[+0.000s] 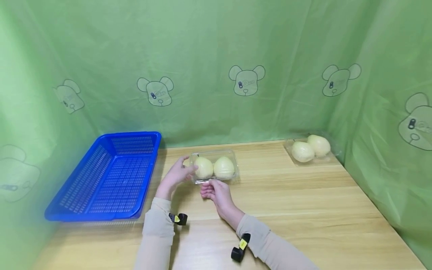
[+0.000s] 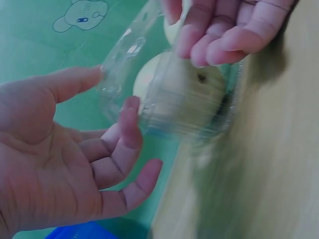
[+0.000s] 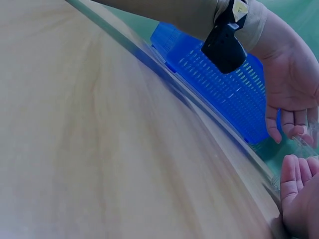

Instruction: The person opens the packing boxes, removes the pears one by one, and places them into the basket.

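A clear plastic box (image 1: 217, 152) holds two pale yellow pears (image 1: 224, 168) side by side near the table's middle. My left hand (image 1: 177, 174) holds the box's left end, thumb over the top and fingers behind. In the left wrist view, the left thumb touches a raised clear edge, and the bent index fingertip is by the box's side. My right hand (image 1: 219, 195) is at the front, its thumb and curled fingers pinching the front rim. A dark stem dimple shows on one pear (image 2: 199, 84) below the right fingers. The right wrist view shows only a sliver of plastic.
At the left stands a blue perforated basket (image 1: 145, 187) with nothing in it. Another clear box with two pears (image 1: 303, 152) is at the back right of the wooden table (image 1: 303, 210). A green curtain (image 1: 209, 45) hangs behind and at both sides.
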Demonstrator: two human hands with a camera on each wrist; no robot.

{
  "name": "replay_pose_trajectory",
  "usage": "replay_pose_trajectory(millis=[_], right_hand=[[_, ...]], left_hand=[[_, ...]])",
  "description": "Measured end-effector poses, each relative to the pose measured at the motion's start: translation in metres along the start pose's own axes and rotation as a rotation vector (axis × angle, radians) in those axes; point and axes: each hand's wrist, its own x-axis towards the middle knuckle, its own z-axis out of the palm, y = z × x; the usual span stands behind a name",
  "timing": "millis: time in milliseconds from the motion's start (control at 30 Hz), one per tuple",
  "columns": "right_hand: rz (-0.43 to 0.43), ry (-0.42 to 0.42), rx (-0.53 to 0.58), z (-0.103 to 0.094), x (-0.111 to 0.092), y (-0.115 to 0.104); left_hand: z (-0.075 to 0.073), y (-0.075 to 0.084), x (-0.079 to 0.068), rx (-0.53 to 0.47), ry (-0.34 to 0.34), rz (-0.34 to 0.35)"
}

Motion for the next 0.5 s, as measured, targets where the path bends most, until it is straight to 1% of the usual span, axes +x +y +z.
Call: replay_pose_trajectory(millis=[167,267,400,500], right_hand=[[0.008,0.01,0.034,-0.009,-0.005,-0.004],[0.01,0.028,0.046,-0.016,-0.006,-0.008],[0.008,0.065,0.053,-0.025,-0.006,-0.011],[0.005,0.087,0.059,-0.029,-0.005,-0.013]], left_hand=[[-0.005,0.002,-0.004,0.042,-0.085,0.055],[-0.008,0.002,-0.006,0.087,-0.118,0.103],[-0.008,0.003,-0.007,0.17,-0.135,0.157],[-0.006,0.005,-0.007,0.258,-0.115,0.191]])
